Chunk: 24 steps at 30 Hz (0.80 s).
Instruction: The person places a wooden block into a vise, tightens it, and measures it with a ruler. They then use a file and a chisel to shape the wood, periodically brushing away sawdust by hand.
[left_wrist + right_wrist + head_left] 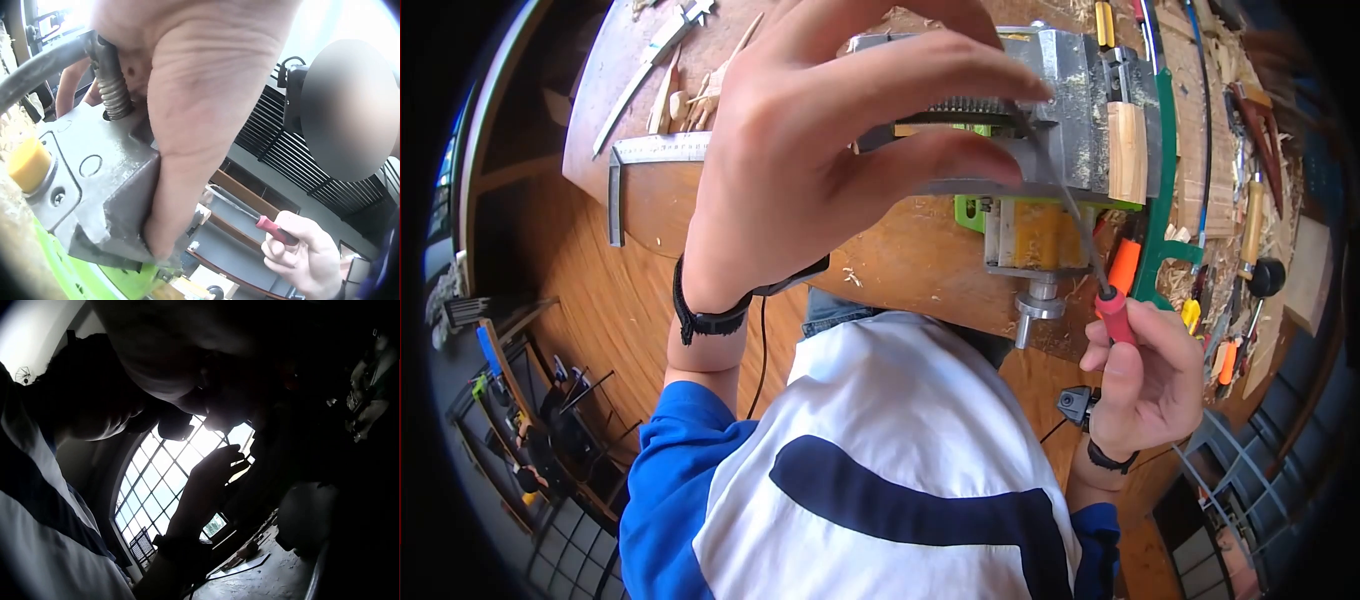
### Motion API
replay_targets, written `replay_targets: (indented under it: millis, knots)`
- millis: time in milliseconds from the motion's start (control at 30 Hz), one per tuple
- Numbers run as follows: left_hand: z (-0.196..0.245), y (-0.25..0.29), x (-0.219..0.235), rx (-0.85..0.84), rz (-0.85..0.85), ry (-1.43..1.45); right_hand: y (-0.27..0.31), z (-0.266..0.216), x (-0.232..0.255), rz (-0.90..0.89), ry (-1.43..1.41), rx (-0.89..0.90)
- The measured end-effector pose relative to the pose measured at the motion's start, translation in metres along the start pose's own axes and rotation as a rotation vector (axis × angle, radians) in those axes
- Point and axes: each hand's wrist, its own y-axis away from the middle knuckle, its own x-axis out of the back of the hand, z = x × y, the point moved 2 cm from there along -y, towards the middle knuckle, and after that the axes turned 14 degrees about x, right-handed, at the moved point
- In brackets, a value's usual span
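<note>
The right hand (1145, 385) grips the red handle (1115, 318) of a thin-shafted tool, also visible in the left wrist view, where the right hand (306, 253) is around the red handle (275, 230). Its dark shaft (1075, 215) slants up toward the left hand (790, 150). That hand is over the grey vise (1075, 110), fingers and thumb curved and apart; whether a fingertip touches the shaft cannot be told. Close up, the left hand (200, 94) hides part of the vise (119, 169). In the dark right wrist view, the left hand (209, 478) is a silhouette.
A wood piece (1127, 150) stands on the vise's right side, beside a green frame (1165, 160). Further right lie an orange-handled tool (1226, 362), other tools and shavings. A metal square (660, 149), a caliper (645, 70) and carved wood pieces (665, 100) lie at the left.
</note>
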Motion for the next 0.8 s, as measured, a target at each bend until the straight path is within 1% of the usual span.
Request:
replay_targets:
  millis: [100,133,167,200,233,300,333,367,433,467,500,533,567,633,667,700,767,800]
  knots:
    - [0.009,-0.001,0.0,-0.117,0.052,0.033,0.002,-0.002,0.008,-0.029,-0.015,0.029]
    - [0.009,0.001,0.006,-0.12,-0.017,-0.043,0.002,-0.001,0.01,-0.042,-0.027,0.043]
    - [0.012,0.005,0.005,-0.101,-0.026,-0.014,0.002,0.001,0.012,-0.051,-0.033,0.056]
    - [0.015,0.005,0.003,-0.116,-0.029,0.002,-0.001,0.004,0.014,-0.08,-0.001,0.164]
    - [0.019,0.006,0.001,-0.127,-0.031,0.013,-0.003,0.004,0.017,-0.121,0.06,0.165]
    - [0.024,0.008,-0.005,-0.144,-0.058,0.004,0.004,-0.002,0.018,-0.161,0.105,-0.06]
    - [0.027,0.01,-0.008,-0.17,-0.086,-0.047,0.011,0.001,0.02,-0.194,0.104,-0.058]
    - [0.029,0.009,-0.013,-0.175,-0.056,-0.09,0.02,0.006,0.022,-0.228,0.099,-0.054]
    - [0.032,0.007,-0.022,-0.178,0.005,-0.18,0.034,0.005,0.031,-0.202,0.15,-0.08]
    - [0.027,0.006,-0.022,-0.146,0.037,-0.163,0.043,0.004,0.041,-0.193,0.175,-0.096]
    - [0.032,0.007,-0.023,-0.019,0.076,-0.188,0.051,0.003,0.052,-0.186,0.2,-0.111]
    - [0.034,0.004,-0.022,-0.018,0.08,-0.281,0.061,-0.001,0.066,-0.127,0.233,-0.195]
    - [0.032,0.001,-0.018,-0.018,0.085,-0.374,0.074,0.0,0.083,-0.063,0.254,-0.237]
    - [0.023,-0.002,-0.016,0.049,-0.023,-0.349,0.102,0.002,0.111,0.226,0.34,-0.314]
    - [0.017,-0.003,-0.015,0.082,-0.077,-0.339,0.112,0.002,0.126,0.302,0.354,-0.425]
    - [0.008,0.0,-0.015,0.134,-0.14,-0.343,0.122,0.004,0.14,0.351,0.424,-0.452]
    - [0.001,0.0,-0.017,0.369,-0.174,-0.383,0.137,0.009,0.159,0.494,0.542,-0.522]
    - [0.004,-0.002,-0.018,0.314,-0.178,-0.385,0.144,0.014,0.165,0.506,0.584,-0.535]
